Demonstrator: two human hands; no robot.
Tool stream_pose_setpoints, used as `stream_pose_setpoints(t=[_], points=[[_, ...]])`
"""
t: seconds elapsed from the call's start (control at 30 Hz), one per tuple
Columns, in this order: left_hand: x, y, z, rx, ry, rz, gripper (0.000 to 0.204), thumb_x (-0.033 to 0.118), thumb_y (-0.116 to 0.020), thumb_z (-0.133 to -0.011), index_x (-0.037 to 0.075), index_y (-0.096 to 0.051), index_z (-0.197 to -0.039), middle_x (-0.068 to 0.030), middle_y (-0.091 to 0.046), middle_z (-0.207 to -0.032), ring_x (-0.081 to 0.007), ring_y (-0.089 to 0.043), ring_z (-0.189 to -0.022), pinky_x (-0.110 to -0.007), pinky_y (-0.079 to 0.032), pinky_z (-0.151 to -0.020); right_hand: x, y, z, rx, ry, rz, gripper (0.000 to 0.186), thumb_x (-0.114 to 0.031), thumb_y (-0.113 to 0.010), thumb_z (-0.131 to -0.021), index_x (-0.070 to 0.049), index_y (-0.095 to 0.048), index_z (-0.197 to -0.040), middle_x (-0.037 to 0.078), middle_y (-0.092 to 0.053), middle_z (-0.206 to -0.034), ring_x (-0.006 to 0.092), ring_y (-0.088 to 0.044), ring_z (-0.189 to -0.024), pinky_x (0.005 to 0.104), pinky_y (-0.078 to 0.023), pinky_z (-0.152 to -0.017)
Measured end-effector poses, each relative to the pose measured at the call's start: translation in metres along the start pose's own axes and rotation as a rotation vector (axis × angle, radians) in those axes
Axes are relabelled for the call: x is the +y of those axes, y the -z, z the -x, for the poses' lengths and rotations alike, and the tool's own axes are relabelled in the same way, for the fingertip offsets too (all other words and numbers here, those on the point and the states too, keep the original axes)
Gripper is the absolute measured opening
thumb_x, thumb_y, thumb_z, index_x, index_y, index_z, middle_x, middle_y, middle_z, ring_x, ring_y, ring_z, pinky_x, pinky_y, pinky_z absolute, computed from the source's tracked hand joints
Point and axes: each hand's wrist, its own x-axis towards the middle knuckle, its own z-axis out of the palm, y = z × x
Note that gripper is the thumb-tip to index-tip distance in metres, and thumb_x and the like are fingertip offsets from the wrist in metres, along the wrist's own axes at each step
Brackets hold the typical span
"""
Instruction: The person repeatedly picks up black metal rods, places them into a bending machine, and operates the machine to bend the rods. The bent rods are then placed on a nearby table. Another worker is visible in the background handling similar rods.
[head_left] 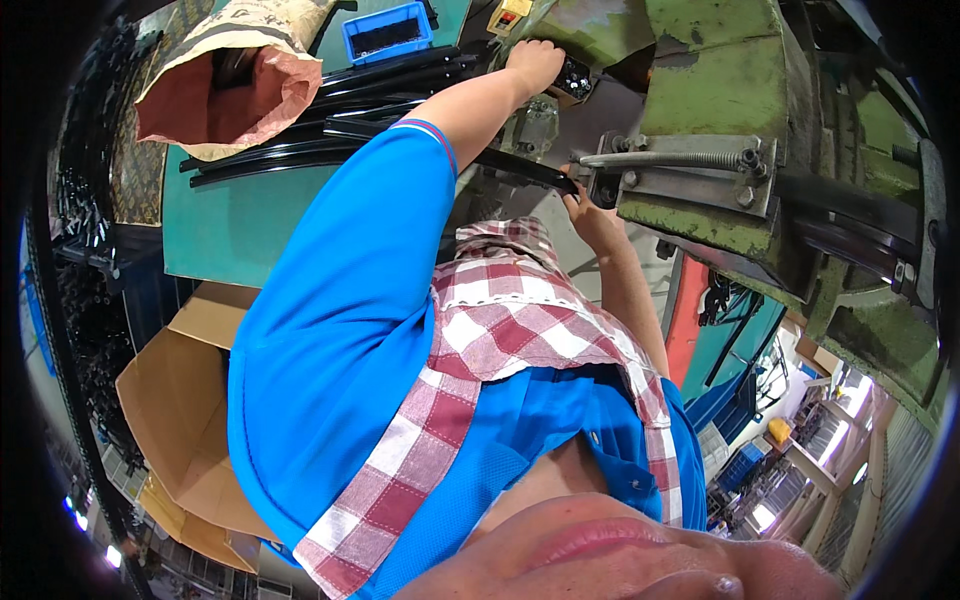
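Observation:
My left hand (535, 66) is at the top centre, its fingers curled and their tips hidden from view. It is right beside a small open box (574, 80) of little dark, shiny parts, in front of the green machine. What the curled fingers hold, if anything, cannot be made out. Lower and to the right, my right hand (594, 222) pinches a glossy black tube (525, 167) near its end. That end lies close to the metal fixture (605, 185) on the machine. The tube runs leftward and passes behind my left forearm.
The green machine (710, 95) with its spring-loaded rod (670, 160) fills the upper right. On the green table (225, 225) lie several black tubes (270, 158), a paper sack (235, 95) and a blue bin (388, 35). An open cardboard box (185, 410) stands at lower left.

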Motion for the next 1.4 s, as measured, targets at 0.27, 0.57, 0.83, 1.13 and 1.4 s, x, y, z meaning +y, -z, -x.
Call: stream_pose_setpoints(t=[0.27, 0.57, 0.83, 1.13, 1.4], points=[[0.002, 0.002, 0.003, -0.065, 0.007, -0.079, 0.020, 0.014, -0.052, -0.089, 0.011, -0.066, -0.101, -0.0096, -0.064, -0.104, -0.0277, -0.062, -0.102, -0.042, -0.049, -0.086, 0.014, -0.007, -0.006, -0.081, 0.023, 0.157, 0.037, -0.031, -0.052, -0.095, -0.013, -0.055, -0.127, 0.020, -0.058, -0.118, 0.0353, -0.057, -0.109, 0.0445, -0.046, -0.093], [0.006, 0.007, 0.001, -0.017, 0.064, 0.027, 0.015, 0.015, -0.064, -0.083, 0.008, -0.067, -0.095, -0.0133, -0.065, -0.095, -0.0320, -0.064, -0.094, -0.044, -0.051, -0.078, 0.019, -0.006, 0.001, 0.155, 0.048, 0.102, 0.023, -0.021, -0.062, -0.079, -0.010, -0.066, -0.098, 0.012, -0.065, -0.095, 0.0357, -0.060, -0.089, 0.0473, -0.047, -0.076], [0.009, 0.038, 0.004, -0.048, 0.025, 0.302, 0.016, 0.021, -0.069, -0.079, 0.008, -0.067, -0.088, -0.0149, -0.068, -0.086, -0.0354, -0.065, -0.084, -0.045, -0.051, -0.073, -0.001, 0.037, -0.005, 0.305, 0.204, 0.119, 0.036, -0.035, -0.066, -0.081, -0.006, -0.067, -0.102, 0.017, -0.065, -0.104, 0.0388, -0.061, -0.097, 0.0459, -0.048, -0.087], [0.053, 0.103, 0.104, -0.546, -0.089, 0.874, 0.025, 0.024, -0.072, -0.081, 0.003, -0.068, -0.094, -0.0121, -0.067, -0.079, -0.0200, -0.062, -0.070, -0.035, -0.050, -0.066, 0.033, 0.033, 0.023, 0.263, 0.179, 0.011, 0.041, -0.018, -0.070, -0.076, -0.009, -0.060, -0.114, 0.017, -0.059, -0.111, 0.0382, -0.057, -0.104, 0.0475, -0.044, -0.088], [0.048, 0.122, 0.132, -0.418, 0.032, 0.585, 0.042, 0.039, -0.076, -0.078, 0.003, -0.067, -0.096, -0.0127, -0.068, -0.088, -0.0249, -0.064, -0.082, -0.036, -0.050, -0.075, 0.019, 0.022, 0.013, 0.028, 0.136, -0.320, 0.037, -0.019, -0.068, -0.080, -0.016, -0.060, -0.117, 0.013, -0.065, -0.100, 0.0311, -0.064, -0.091, 0.0402, -0.051, -0.079]])
